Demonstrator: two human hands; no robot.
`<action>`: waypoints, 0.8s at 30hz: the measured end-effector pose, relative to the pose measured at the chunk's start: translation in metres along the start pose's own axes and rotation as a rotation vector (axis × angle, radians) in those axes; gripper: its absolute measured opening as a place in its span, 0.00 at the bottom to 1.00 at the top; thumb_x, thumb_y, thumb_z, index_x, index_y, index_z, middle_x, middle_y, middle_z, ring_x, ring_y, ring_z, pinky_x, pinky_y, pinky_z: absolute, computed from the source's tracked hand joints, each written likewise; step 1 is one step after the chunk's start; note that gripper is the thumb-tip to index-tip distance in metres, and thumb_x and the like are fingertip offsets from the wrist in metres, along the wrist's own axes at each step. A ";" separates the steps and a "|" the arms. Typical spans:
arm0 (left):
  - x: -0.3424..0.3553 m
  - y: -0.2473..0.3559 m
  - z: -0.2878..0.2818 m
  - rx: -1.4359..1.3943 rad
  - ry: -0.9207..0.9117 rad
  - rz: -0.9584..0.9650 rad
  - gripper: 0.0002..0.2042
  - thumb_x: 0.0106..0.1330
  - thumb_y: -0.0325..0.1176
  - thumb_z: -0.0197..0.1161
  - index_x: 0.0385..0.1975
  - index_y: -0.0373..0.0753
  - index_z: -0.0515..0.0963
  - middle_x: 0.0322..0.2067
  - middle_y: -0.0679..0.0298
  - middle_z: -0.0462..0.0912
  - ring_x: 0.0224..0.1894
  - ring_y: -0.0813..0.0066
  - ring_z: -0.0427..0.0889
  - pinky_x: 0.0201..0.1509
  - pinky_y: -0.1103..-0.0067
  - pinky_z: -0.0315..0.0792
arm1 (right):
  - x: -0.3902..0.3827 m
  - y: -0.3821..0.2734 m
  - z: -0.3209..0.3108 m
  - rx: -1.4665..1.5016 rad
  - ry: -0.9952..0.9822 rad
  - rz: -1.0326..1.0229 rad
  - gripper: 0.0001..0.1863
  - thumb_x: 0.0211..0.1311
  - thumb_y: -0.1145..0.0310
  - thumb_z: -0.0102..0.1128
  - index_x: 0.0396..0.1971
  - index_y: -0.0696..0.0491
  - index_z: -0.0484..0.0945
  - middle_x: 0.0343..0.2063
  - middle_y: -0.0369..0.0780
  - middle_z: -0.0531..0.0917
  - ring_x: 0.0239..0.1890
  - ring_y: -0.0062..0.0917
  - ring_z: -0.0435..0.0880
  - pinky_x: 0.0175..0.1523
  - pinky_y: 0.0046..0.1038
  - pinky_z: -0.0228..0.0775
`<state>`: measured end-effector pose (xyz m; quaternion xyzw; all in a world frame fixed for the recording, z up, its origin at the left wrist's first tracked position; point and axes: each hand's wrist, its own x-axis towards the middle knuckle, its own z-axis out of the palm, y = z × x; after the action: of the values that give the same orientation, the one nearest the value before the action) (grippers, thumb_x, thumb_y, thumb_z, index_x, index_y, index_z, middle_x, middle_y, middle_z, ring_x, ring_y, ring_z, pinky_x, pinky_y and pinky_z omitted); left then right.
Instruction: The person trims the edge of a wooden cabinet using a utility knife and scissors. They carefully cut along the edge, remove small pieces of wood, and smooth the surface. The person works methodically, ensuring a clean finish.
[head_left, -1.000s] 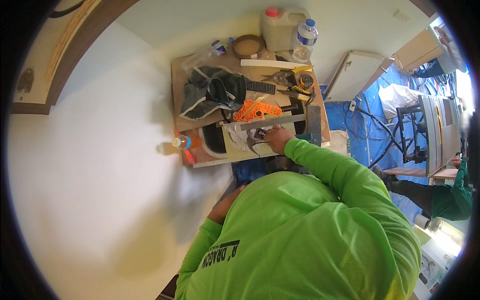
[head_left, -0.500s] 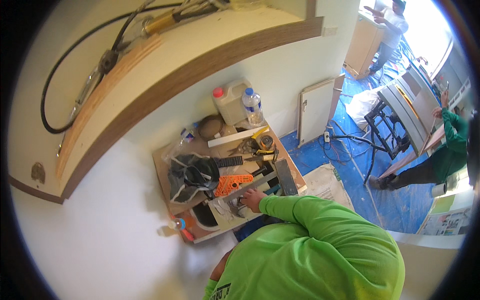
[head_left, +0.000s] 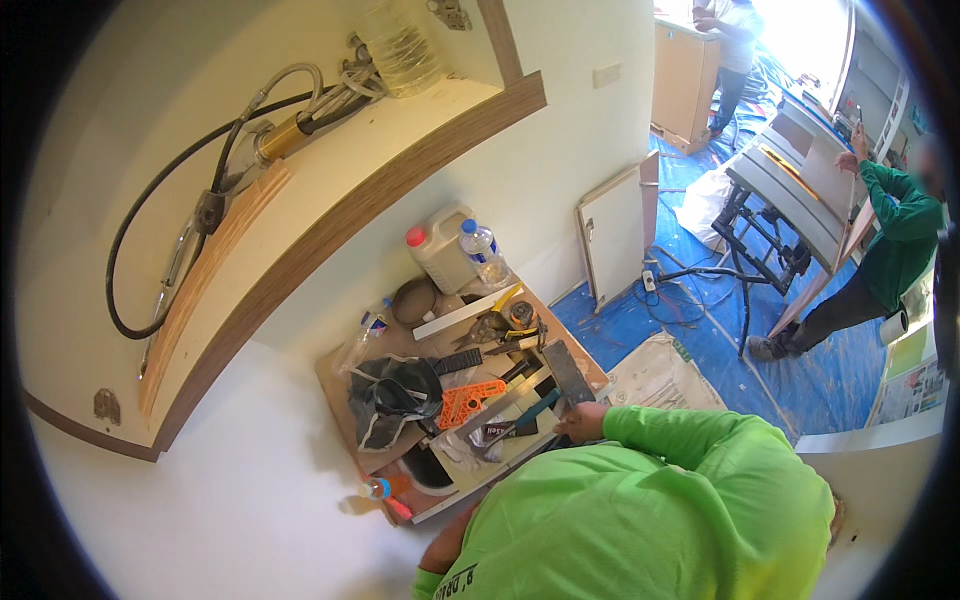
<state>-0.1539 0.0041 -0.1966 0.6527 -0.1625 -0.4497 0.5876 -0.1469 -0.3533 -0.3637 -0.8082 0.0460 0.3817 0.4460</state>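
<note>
My right hand point(head_left: 582, 422) is at the near right edge of the cluttered worktop point(head_left: 335, 385), fingers curled together; whatever may be in them is hidden. Nearest to it are a dark grey rectangular block point(head_left: 568, 372) and a teal-handled tool point(head_left: 538, 408). Left of these lie an orange plastic tool point(head_left: 470, 402) and a black mesh-like bag point(head_left: 385, 400). Pliers with yellow-black handles point(head_left: 490, 327) and a tape measure point(head_left: 522, 314) rest farther back. Only bare skin of my left hand or wrist point(head_left: 447, 545) shows at the lower edge; its fingers are hidden by my body.
A jug with a red cap point(head_left: 445, 250) and a water bottle point(head_left: 485, 252) stand at the worktop's back. A shelf point(head_left: 330, 185) with hoses juts out above left. Beyond, a person in green point(head_left: 890, 230) stands by a folding-legged work table point(head_left: 790, 190); another person stands farther off.
My right hand has moved right, away from the tools in the middle to the worktop's near right edge. The view has shifted, showing more of the shelf.
</note>
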 end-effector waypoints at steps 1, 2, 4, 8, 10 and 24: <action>0.002 0.009 -0.003 0.001 -0.027 0.045 0.39 0.72 0.64 0.55 0.67 0.33 0.71 0.71 0.47 0.68 0.76 0.53 0.62 0.79 0.60 0.52 | -0.005 0.012 0.002 -0.053 0.078 -0.024 0.24 0.68 0.46 0.62 0.50 0.51 0.84 0.36 0.48 0.88 0.42 0.43 0.87 0.50 0.43 0.77; 0.004 0.020 -0.007 -0.044 -0.064 0.180 0.33 0.73 0.60 0.56 0.60 0.33 0.75 0.68 0.46 0.72 0.73 0.52 0.65 0.77 0.59 0.55 | -0.009 0.023 0.005 -0.108 0.153 -0.049 0.25 0.67 0.49 0.64 0.56 0.50 0.81 0.37 0.48 0.88 0.43 0.43 0.88 0.51 0.42 0.78; 0.013 0.058 -0.005 -0.054 -0.092 0.468 0.24 0.74 0.54 0.59 0.44 0.33 0.80 0.60 0.44 0.79 0.68 0.49 0.72 0.73 0.57 0.61 | -0.018 0.031 0.003 -0.187 0.209 -0.091 0.31 0.64 0.53 0.67 0.65 0.47 0.75 0.41 0.49 0.88 0.45 0.44 0.87 0.53 0.42 0.78; 0.054 0.176 0.031 -0.011 -0.186 1.052 0.24 0.72 0.60 0.60 0.32 0.41 0.81 0.51 0.46 0.83 0.59 0.48 0.77 0.66 0.55 0.70 | -0.020 0.042 -0.007 -0.165 0.168 -0.010 0.35 0.60 0.56 0.68 0.68 0.42 0.71 0.45 0.51 0.87 0.51 0.46 0.86 0.57 0.45 0.76; 0.053 0.222 0.062 -0.138 -0.295 1.112 0.25 0.72 0.61 0.58 0.32 0.42 0.80 0.49 0.49 0.82 0.57 0.49 0.77 0.64 0.54 0.72 | -0.028 0.052 -0.009 -0.152 0.303 -0.108 0.31 0.60 0.56 0.68 0.64 0.46 0.76 0.44 0.51 0.87 0.50 0.46 0.86 0.56 0.44 0.77; 0.124 0.264 0.164 -0.149 -0.101 1.184 0.21 0.80 0.54 0.46 0.43 0.41 0.77 0.45 0.39 0.80 0.35 0.61 0.80 0.52 0.75 0.77 | -0.046 0.156 -0.050 -0.044 0.303 0.062 0.24 0.64 0.56 0.67 0.55 0.55 0.83 0.38 0.48 0.88 0.40 0.39 0.88 0.47 0.37 0.79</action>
<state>-0.1301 -0.2575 0.0113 0.3862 -0.4944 -0.0865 0.7739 -0.2150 -0.4967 -0.4253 -0.8642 0.1293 0.2700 0.4044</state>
